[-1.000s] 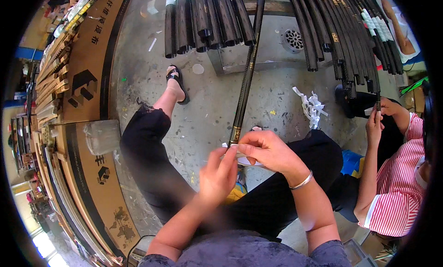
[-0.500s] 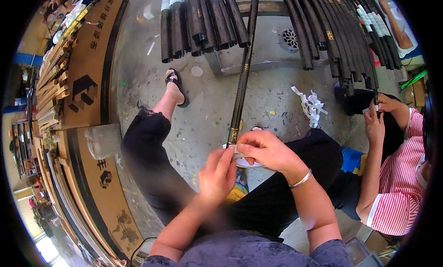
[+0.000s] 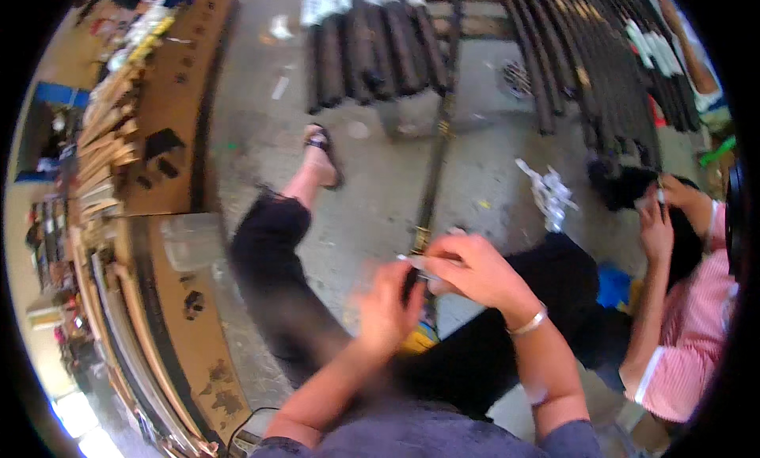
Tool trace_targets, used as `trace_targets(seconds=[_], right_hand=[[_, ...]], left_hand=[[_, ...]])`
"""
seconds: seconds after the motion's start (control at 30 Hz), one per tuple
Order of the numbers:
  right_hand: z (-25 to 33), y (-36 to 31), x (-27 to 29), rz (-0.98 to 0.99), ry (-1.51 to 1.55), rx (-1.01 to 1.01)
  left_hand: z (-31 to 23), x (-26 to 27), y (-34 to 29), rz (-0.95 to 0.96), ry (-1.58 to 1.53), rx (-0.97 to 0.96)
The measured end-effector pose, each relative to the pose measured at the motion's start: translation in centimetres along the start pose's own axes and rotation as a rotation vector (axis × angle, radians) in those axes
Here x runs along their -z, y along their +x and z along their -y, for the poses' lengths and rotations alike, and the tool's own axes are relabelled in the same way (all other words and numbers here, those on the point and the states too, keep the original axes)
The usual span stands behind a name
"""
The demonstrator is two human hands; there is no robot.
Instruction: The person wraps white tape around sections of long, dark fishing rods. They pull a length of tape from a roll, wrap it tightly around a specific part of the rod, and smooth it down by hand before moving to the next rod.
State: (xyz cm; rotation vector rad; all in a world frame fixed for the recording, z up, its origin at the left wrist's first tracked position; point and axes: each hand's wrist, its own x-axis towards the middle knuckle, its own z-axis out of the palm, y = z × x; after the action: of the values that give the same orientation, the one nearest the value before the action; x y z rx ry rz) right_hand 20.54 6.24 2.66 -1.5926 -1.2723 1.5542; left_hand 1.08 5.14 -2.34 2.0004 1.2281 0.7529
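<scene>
A long, slim dark pole (image 3: pixel 434 177) with gold bands runs from the far side down to my hands. Around its near end my left hand (image 3: pixel 386 306) is closed, with the fingers somewhat blurred. My right hand (image 3: pixel 479 274), with a silver bangle on the wrist, is pinched on a narrow white strip of tape (image 3: pixel 419 262) at that end. Both hands are close together above my lap. The fingers hide part of the strip and the pole's tip.
Thick dark tubes with white-wrapped ends (image 3: pixel 368 58) lie ahead, and more dark poles (image 3: pixel 586 70) lie far right. White scraps (image 3: pixel 548 195) lie on the floor. Cardboard boxes (image 3: pixel 178 153) stand left. A co-worker in a striped shirt (image 3: pixel 687 331) sits at right, holding a pole.
The view has shifted, so the scene sits a little lower and farther right. My left fingers have loosened slightly and moved blurrily at the pole's end; my right hand stays at the tape.
</scene>
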Motion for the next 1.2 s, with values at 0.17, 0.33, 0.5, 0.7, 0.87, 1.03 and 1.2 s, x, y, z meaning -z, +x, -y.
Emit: trace_targets(seconds=[0.17,0.33,0.5,0.7,0.87,1.03,1.2], right_hand=[[-0.1,-1.4,-0.3,-0.027,0.095,-0.006],[-0.2,-1.6,-0.9,-0.023,0.022,0.085],[-0.3,-1.8,-0.6,-0.046,-0.107,0.186],[0.9,-2.2,-0.4,-0.023,-0.041,0.119],[0.3,-2.2,-0.4,-0.03,-0.129,0.141],[-0.4,-2.4,-0.1,0.006,-0.027,0.104],[-0.1,-2.4,0.0,0.044,0.09,-0.058]], left_hand=[[-0.7,0.9,0.4,0.112,-0.18,0.186],[-1.3,1.9,1.2,0.135,-0.313,0.102],[-1.1,1.2,1.6,0.201,-0.407,0.18],[-1.1,1.1,1.4,0.21,-0.482,0.186],[-1.3,1.1,1.2,0.23,-0.501,0.174],[-1.3,1.1,1.3,0.206,-0.513,0.191],[-1.7,1.0,1.4,0.189,-0.47,0.189]])
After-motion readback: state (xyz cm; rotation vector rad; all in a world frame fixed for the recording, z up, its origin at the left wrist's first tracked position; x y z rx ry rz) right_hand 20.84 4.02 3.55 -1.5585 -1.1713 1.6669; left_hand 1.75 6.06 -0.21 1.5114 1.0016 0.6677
